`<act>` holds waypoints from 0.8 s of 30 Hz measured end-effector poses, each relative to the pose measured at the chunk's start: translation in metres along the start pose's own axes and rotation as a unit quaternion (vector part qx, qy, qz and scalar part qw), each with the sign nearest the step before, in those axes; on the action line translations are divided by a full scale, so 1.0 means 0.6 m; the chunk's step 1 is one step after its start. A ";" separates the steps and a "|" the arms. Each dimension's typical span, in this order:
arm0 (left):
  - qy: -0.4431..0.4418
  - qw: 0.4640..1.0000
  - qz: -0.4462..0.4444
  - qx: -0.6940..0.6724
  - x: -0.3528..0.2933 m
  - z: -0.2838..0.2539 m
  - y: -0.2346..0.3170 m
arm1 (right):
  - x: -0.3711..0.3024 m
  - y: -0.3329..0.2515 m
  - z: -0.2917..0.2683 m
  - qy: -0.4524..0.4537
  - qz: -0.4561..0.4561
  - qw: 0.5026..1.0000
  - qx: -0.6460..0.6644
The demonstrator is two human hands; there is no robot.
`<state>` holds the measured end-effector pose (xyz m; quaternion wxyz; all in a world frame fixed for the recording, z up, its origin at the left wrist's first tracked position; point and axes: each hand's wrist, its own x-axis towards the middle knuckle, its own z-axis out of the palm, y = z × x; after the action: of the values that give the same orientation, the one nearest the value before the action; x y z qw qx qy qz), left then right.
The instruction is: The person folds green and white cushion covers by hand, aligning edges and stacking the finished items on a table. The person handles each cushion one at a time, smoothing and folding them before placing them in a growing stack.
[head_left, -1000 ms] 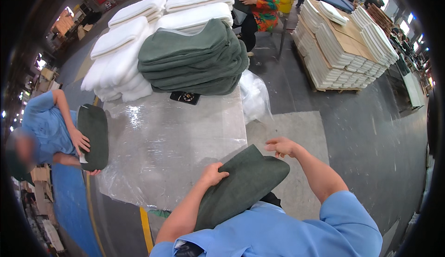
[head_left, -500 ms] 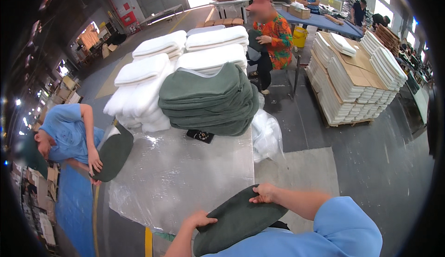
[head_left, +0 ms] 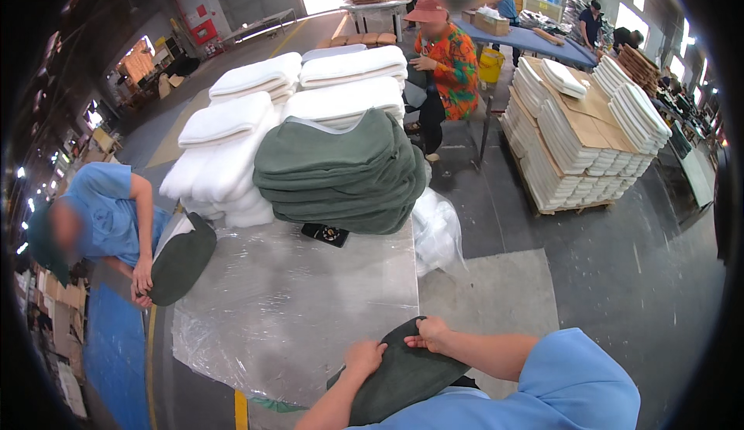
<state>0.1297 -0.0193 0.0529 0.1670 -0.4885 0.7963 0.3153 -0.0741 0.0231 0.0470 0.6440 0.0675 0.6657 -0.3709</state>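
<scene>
A dark green fabric cushion cover [head_left: 411,372] lies across my lap at the near edge of the plastic-wrapped table [head_left: 302,306]. My left hand [head_left: 364,358] grips its upper left edge, fingers closed on the cloth. Close by, my right hand [head_left: 431,335] pinches the far right corner of the same cover. Farther up the table rises a stack of similar dark green covers [head_left: 333,170], with a small black object [head_left: 325,234] in front of it. What is inside the cover in my hands does not show.
White folded padding [head_left: 225,124] is piled behind the green stack. At the left, a co-worker in blue [head_left: 112,213] handles another green cover [head_left: 184,263]. A person in an orange patterned shirt [head_left: 451,73] sits beyond. Padding on a pallet [head_left: 581,135] stands right; clear plastic [head_left: 438,228] hangs beside the table.
My left hand has moved up and right along the cover's edge, nearer my right hand. The co-worker's hands at the left have come together on their cover.
</scene>
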 end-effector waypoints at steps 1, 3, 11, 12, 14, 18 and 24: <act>0.037 0.999 0.012 0.004 -0.010 0.011 0.001 | 0.002 0.003 0.002 0.004 -0.001 1.000 -0.002; 0.081 0.997 0.000 -0.018 -0.020 0.027 0.002 | 0.005 0.009 0.007 0.018 -0.020 0.999 -0.029; 0.181 0.983 -0.011 -0.035 -0.012 0.061 -0.014 | 0.006 0.034 0.031 0.074 -0.127 0.970 -0.193; 0.190 0.981 -0.009 -0.040 -0.010 0.065 -0.015 | 0.008 0.037 0.032 0.075 -0.141 0.962 -0.221; 0.189 0.981 -0.007 -0.039 -0.003 0.061 -0.014 | 0.011 0.031 0.031 0.074 -0.164 0.950 -0.257; 0.138 0.987 0.016 -0.085 -0.006 0.041 -0.030 | 0.009 0.026 0.031 0.067 -0.183 0.943 -0.269; -0.086 0.984 -0.010 -0.155 -0.051 -0.032 -0.142 | 0.008 0.021 0.032 0.061 -0.187 0.945 -0.262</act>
<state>0.2203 -0.0391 0.0556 0.1601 -0.4876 0.7154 0.4741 -0.0522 0.0187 0.0395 0.5162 -0.2069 0.7782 -0.2919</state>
